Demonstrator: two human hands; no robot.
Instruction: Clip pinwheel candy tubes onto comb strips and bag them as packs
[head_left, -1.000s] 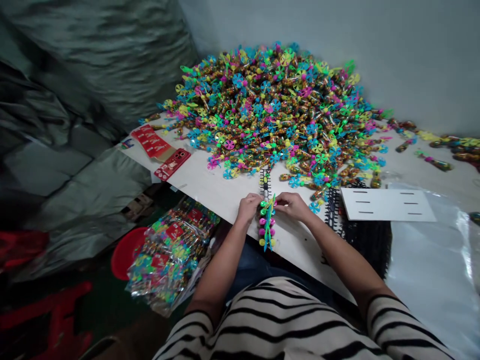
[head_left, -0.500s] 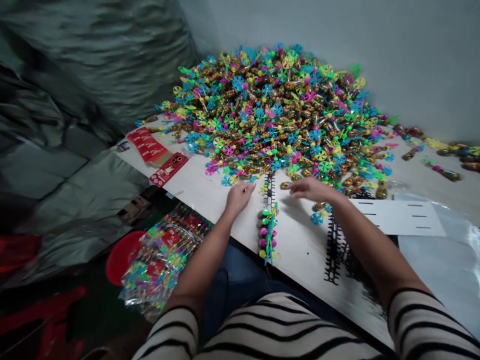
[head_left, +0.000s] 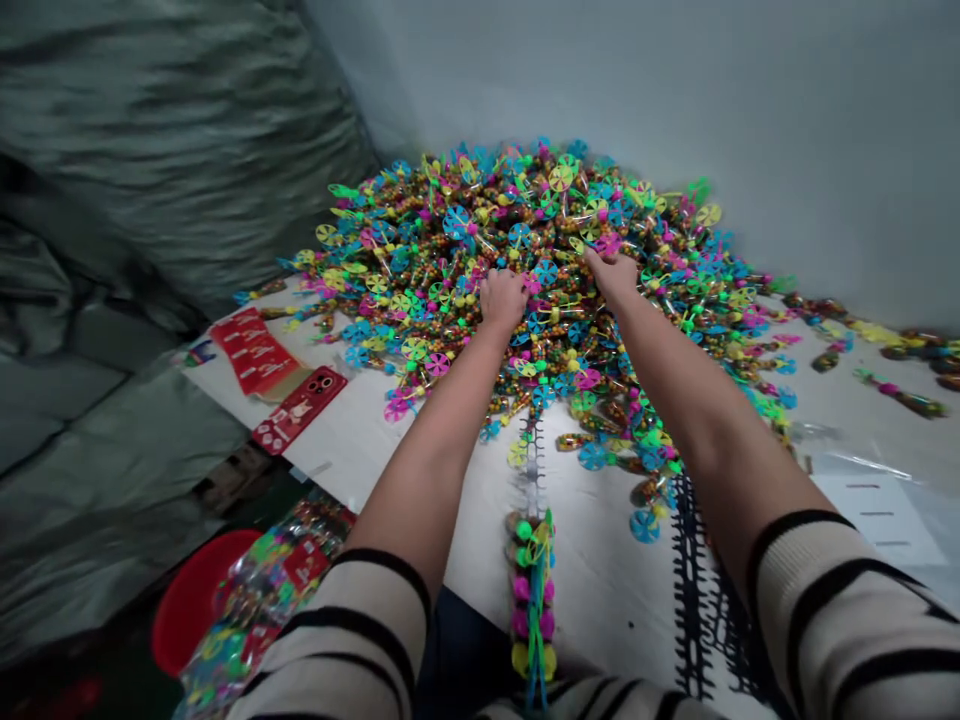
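A big heap of small pinwheel candy toys [head_left: 525,250] in blue, green, pink and yellow covers the far half of the white table [head_left: 600,580]. Both arms are stretched far out into it. My left hand [head_left: 501,297] rests on the heap with its fingers curled down among the toys. My right hand [head_left: 611,270] lies a little to the right, fingers also closed into the pile. What either hand holds is hidden. Near the front edge a black toothed strip [head_left: 531,470] carries a row of clipped-in toys [head_left: 531,590].
More black strips [head_left: 694,590] lie at the right beside a white card [head_left: 877,500] and clear plastic. Red cards and a red phone [head_left: 300,405] sit at the table's left. Below are bagged toys [head_left: 255,600], a red basin [head_left: 191,600] and grey sacks [head_left: 112,250].
Both hands left the strip of clipped toys at the front edge and reached forward deep into the heap. The camera leaned forward with them.
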